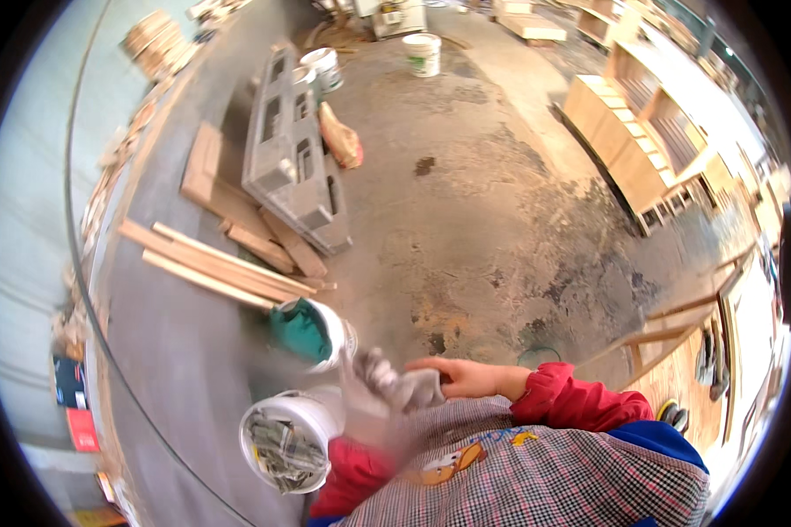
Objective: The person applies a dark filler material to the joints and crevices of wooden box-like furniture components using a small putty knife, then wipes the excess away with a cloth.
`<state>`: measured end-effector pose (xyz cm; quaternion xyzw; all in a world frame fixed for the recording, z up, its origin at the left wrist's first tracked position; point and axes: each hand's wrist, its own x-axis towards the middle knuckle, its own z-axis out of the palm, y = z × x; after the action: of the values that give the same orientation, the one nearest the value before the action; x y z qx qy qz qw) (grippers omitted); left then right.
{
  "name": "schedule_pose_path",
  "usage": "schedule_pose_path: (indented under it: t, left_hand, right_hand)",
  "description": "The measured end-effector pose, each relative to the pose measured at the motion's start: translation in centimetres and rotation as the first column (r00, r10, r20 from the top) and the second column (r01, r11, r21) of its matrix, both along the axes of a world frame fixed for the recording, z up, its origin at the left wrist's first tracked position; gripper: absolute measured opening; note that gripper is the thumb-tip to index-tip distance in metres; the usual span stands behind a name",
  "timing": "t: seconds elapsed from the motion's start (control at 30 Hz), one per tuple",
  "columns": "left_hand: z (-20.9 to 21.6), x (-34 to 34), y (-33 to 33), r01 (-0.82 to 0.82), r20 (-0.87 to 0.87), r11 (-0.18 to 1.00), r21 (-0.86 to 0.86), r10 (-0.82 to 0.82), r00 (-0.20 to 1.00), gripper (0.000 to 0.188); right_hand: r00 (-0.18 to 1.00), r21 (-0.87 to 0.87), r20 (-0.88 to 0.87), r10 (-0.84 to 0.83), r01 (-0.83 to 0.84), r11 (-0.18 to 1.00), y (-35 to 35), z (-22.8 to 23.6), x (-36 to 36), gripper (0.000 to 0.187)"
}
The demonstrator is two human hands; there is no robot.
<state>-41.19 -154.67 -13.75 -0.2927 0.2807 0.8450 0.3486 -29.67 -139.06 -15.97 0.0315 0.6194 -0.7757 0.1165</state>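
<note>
A stained concrete workshop floor [466, 202] lies beyond the hands. The right hand [461, 376] is closed on a grey rag [394, 386]. The left hand is blurred, its grip unclear, beside a white bucket [288, 439] of scraps.
</note>
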Motion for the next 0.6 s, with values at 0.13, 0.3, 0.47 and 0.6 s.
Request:
schedule_pose_path:
  t: [0.13,0.3,0.47,0.6]
  left_hand:
    - [1.4,-1.3,10.1,0.344,-0.096,0.926,0.154,-0.333,0.938,0.042]
    - [-1.7,-0.8,21.6,0.394,-0.213,0.886,-0.245,-0.445,0.870,0.039]
    - [-2.6,0.7,29.3,0.444,-0.622,0.540,-0.715,-0.782,-0.051,0.024]
    - [-2.7,2.8,38.8,0.612,-0.435,0.042,-0.790,-0.742,-0.511,0.024]
  right_hand:
    - [0.935,-0.099,0.047,-0.351,0.354,0.930,7.1,2.2,2.9,0.026]
    - [0.599,-0.162,0.267,-0.755,0.800,0.577,14.4,1.3,6.1,0.027]
    - [0.285,-0.058,0.304,-0.909,0.958,0.281,22.4,0.6,7.2,0.029]
    - [0.146,0.168,0.271,-0.951,0.966,0.196,28.9,1.1,6.6,0.028]
